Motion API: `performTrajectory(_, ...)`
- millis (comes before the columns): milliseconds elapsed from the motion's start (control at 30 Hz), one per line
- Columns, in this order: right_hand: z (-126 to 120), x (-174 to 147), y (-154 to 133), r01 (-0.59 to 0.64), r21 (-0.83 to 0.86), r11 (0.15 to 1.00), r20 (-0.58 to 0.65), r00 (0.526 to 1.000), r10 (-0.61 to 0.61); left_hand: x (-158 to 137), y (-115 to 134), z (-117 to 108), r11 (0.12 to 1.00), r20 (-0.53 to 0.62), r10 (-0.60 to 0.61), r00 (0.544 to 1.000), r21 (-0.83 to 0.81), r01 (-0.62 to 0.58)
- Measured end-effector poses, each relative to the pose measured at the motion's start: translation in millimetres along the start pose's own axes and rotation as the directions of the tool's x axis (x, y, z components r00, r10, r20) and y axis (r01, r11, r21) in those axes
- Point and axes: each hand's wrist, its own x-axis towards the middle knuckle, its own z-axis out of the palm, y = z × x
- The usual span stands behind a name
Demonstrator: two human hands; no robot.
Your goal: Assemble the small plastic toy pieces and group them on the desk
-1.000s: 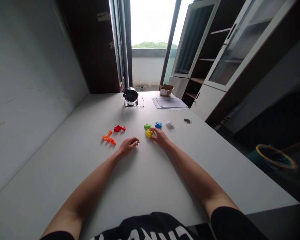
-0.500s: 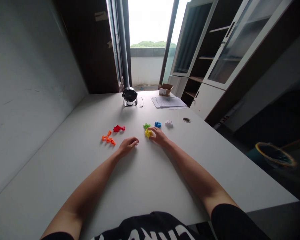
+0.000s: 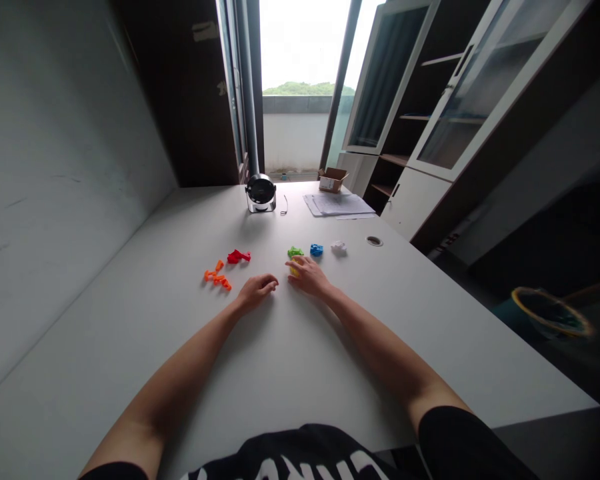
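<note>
On the white table my left hand rests on its side with the fingers loosely curled, and nothing shows in it. My right hand lies over a small heap of yellow plastic pieces, fingers curled around it; most of the yellow is hidden beneath them. Just beyond sit light green pieces, close to the fingers. To their right are a blue cluster and a white cluster. Left of my hands lie red pieces and several orange pieces.
A round black device on a metal stand is at the far edge, beside a thin looped wire. Papers and an open cardboard box lie at the back right. A cable hole pierces the table.
My right hand has shifted left and closed over the yellow pieces, covering more of them. My left hand stays where it was, and the other coloured clusters have not moved.
</note>
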Motion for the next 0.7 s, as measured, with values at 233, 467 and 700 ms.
performTrajectory(233, 1.7, 0.3, -0.4, 0.0, -0.049, 0.999, 0.004, 1.0, 0.001, 1.1, -1.3, 0.9, 1.0, -0.005, -0.009, 1.0, 0.001, 0.009)
performTrajectory(467, -1.0, -0.4, -1.4, -0.002, -0.042, 0.999, 0.002, 1.0, 0.002, 1.7, -1.8, 1.8, 1.0, -0.005, 0.003, 1.0, -0.002, -0.003)
performTrajectory(700, -1.9, -1.8, -0.6, 0.003, -0.051, 0.999, -0.005, 1.0, -0.003, 1.2, 0.4, 0.6, 1.0, 0.005, -0.001, 1.0, -0.005, 0.001)
